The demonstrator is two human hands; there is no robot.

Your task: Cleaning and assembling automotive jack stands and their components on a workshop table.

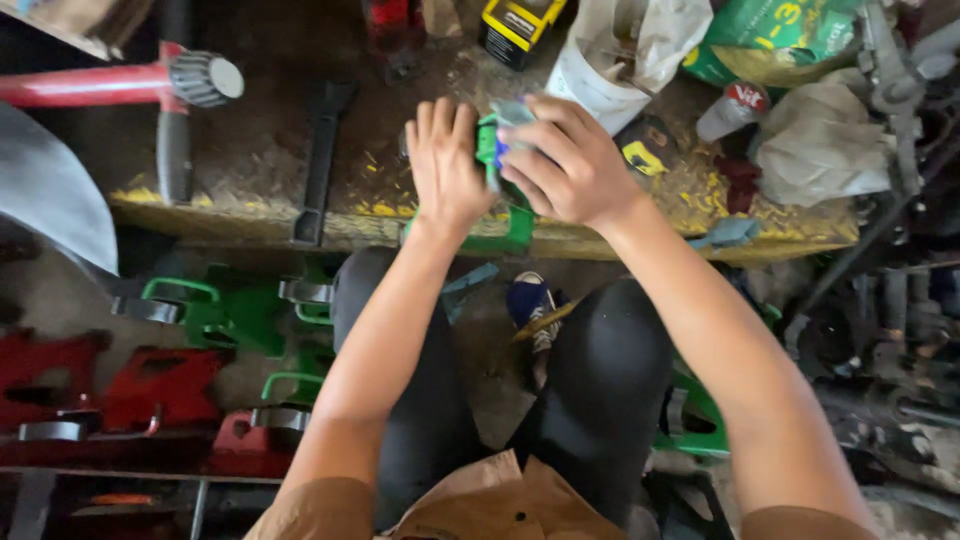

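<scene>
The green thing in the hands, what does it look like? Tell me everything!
The green part looks like painted metal, with a loop-shaped bottom that hangs over the edge of the dirty, yellow-flecked bench. It stands roughly upright. The left hand lies flat against its left side, and the right hand presses a grey-blue pad on its top. The hands hide most of it.

A worn metal bench (250,215) with yellow paint marks is seen across the view. Below it, a dirty concrete floor (495,350) is dimly lit.
</scene>
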